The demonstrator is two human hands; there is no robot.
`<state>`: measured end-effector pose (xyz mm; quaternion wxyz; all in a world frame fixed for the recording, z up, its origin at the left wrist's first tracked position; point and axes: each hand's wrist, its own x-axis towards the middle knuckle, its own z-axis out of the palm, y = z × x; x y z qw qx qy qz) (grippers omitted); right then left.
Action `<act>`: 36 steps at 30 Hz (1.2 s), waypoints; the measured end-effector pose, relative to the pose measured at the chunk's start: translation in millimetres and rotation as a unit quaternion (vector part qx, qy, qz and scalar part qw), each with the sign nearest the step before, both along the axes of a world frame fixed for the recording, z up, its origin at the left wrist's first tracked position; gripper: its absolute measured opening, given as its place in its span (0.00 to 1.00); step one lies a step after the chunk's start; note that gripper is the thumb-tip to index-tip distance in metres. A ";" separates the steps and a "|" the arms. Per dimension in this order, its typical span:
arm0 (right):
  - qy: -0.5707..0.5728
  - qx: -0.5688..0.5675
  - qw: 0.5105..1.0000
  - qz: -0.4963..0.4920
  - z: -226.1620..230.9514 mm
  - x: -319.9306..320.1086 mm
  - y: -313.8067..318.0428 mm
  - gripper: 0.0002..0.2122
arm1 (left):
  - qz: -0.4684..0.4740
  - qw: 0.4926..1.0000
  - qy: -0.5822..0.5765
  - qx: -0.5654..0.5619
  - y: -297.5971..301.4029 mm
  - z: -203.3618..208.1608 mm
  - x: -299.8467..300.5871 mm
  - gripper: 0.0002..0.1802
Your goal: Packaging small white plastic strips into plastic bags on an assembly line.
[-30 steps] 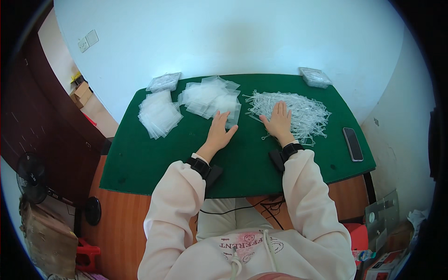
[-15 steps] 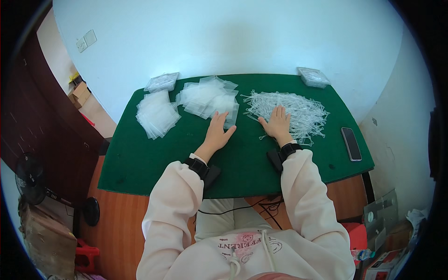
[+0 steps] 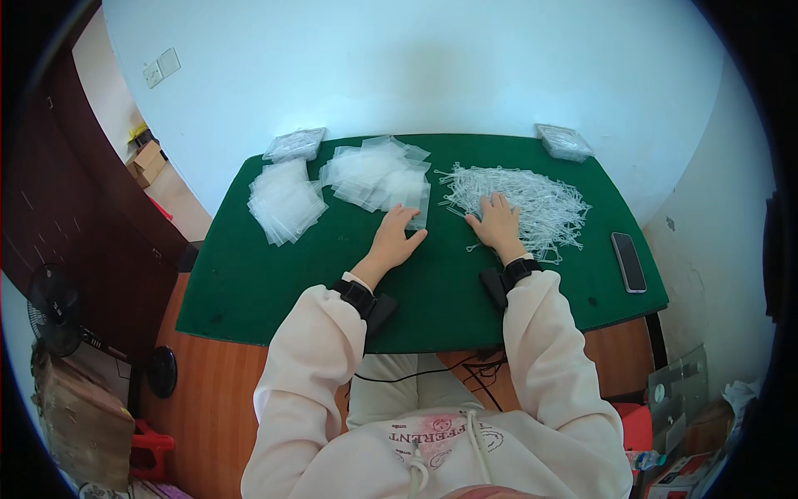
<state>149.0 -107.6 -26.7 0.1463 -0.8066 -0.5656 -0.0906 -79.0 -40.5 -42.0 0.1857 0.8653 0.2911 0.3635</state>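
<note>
My left hand (image 3: 396, 239) has its fingers apart and slightly bent. Its fingertips touch the near corner of a heap of clear flat plastic bags (image 3: 374, 173). Over on the right, my right hand (image 3: 499, 224) rests with spread, curved fingers on the left part of a pile of thin, clear plastic sticks with looped ends (image 3: 544, 204). Nothing shows held in either hand, though the undersides of the fingers are hidden. A second heap of similar clear bags (image 3: 285, 204) lies farther left.
Two clear packs stand at the far edge of the green table (image 3: 249, 295): a left pack (image 3: 295, 145) and a right pack (image 3: 564, 142). A phone (image 3: 628, 262) lies at the right. A black fan (image 3: 56, 308) is off to the left, and dark cables (image 3: 482, 366) hang under the table.
My left fingers have bent and come down at the bag heap's near corner. My right fingers have spread and curled on the pile. The whole view has shifted slightly.
</note>
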 end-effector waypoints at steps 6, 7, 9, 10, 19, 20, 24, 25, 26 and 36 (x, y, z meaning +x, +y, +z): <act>-0.013 0.096 0.995 0.032 0.3 3.5 -1.0 0.09 | -0.019 1.000 0.004 0.001 -1.1 2.6 0.9 0.18; -0.012 0.095 0.995 0.032 -0.4 4.0 -0.5 0.09 | -0.023 1.000 0.002 0.000 -0.6 3.0 1.0 0.17; -0.016 0.129 0.991 0.040 -1.7 4.8 0.6 0.06 | -0.027 1.000 0.001 -0.002 -0.8 3.4 0.9 0.16; -0.018 0.146 0.988 0.043 -2.4 5.3 0.9 0.04 | -0.029 1.000 0.000 -0.001 -1.2 3.5 1.0 0.16; -0.013 0.224 0.973 0.054 1.4 5.2 -0.5 0.02 | -0.043 0.999 -0.013 0.005 -4.5 6.0 2.5 0.13; -0.011 0.231 0.971 0.058 2.1 4.8 -1.9 0.02 | -0.044 0.999 -0.015 0.010 -5.2 5.6 2.5 0.13; -0.013 0.254 0.964 0.076 4.6 -1.8 1.5 0.02 | -0.031 0.999 -0.014 0.021 -1.4 2.3 -2.7 0.13; -0.020 0.259 0.963 0.072 4.3 -3.1 1.9 0.02 | -0.018 0.999 -0.012 0.025 0.2 2.3 -5.0 0.13; -0.030 0.265 0.961 0.067 5.6 -2.5 1.1 0.02 | -0.031 0.999 -0.014 0.029 -0.5 4.6 -3.5 0.13; -0.016 0.297 0.950 0.094 11.4 -0.5 -6.6 0.03 | -0.046 0.997 -0.057 0.020 -3.3 4.6 6.1 0.11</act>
